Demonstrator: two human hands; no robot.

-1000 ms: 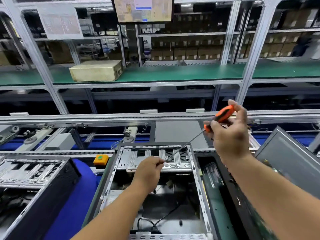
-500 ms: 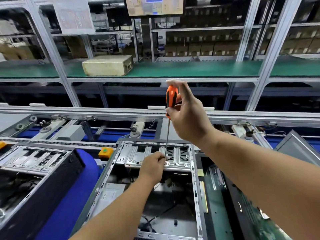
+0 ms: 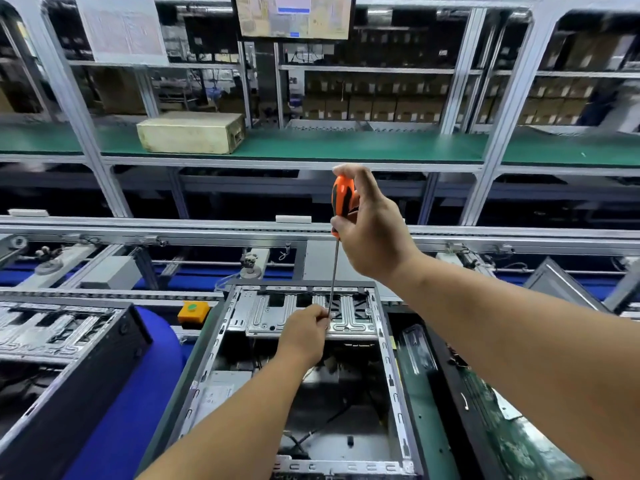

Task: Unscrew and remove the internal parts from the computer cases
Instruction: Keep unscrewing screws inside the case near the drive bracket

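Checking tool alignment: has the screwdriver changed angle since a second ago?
Yes. The screwdriver swung from leaning right to nearly upright over the drive cage; the right hand moved left, the tip stayed.

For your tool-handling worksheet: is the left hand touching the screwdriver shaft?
Touching. The head view shows the left hand pinching the lower end of the screwdriver shaft.
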